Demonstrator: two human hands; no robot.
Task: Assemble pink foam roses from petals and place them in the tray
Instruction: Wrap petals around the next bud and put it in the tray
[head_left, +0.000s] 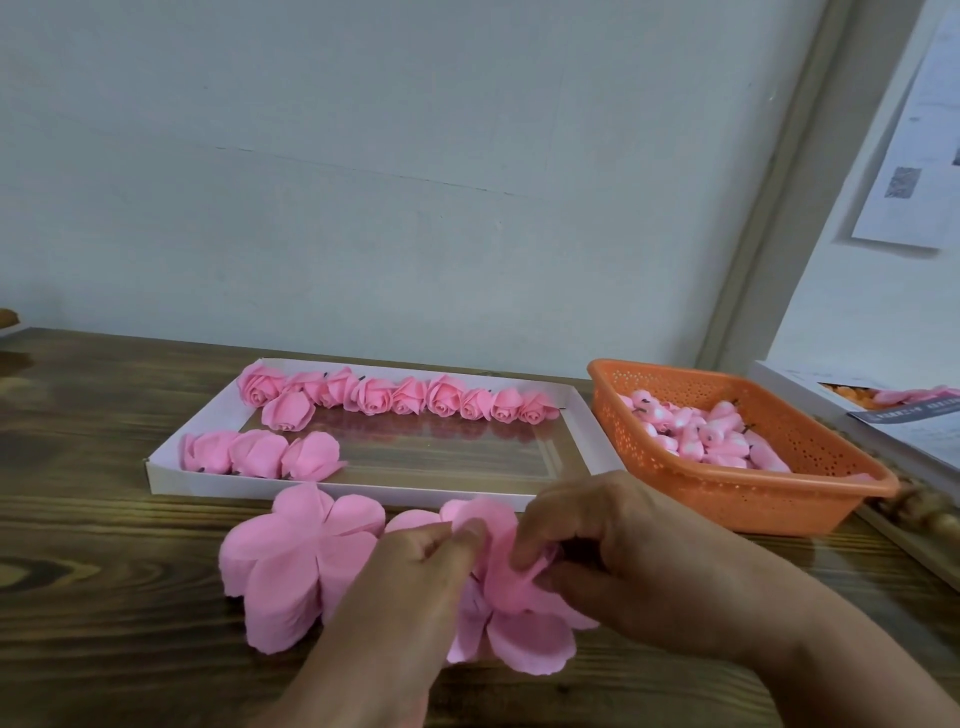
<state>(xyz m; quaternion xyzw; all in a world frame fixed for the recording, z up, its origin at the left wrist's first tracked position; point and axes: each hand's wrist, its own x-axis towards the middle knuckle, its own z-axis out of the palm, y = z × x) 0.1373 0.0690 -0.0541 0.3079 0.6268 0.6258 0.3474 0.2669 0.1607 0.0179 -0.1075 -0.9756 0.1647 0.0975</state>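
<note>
Both hands curled on rose-in-progress (511, 582) above worktop (104, 519), just before tray (332, 486): left hand (415, 577) pinches petal edge, right hand (623, 561) grips bud centre. Foam likely featherlight, soft, tear-prone; hold gently near base.

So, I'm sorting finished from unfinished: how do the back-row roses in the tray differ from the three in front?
The back-row roses face the camera with open spiral centres; the front three lie showing closed outer petals. The back row spans most of the tray; the front three fill only its left corner. Both are pink foam.
</note>
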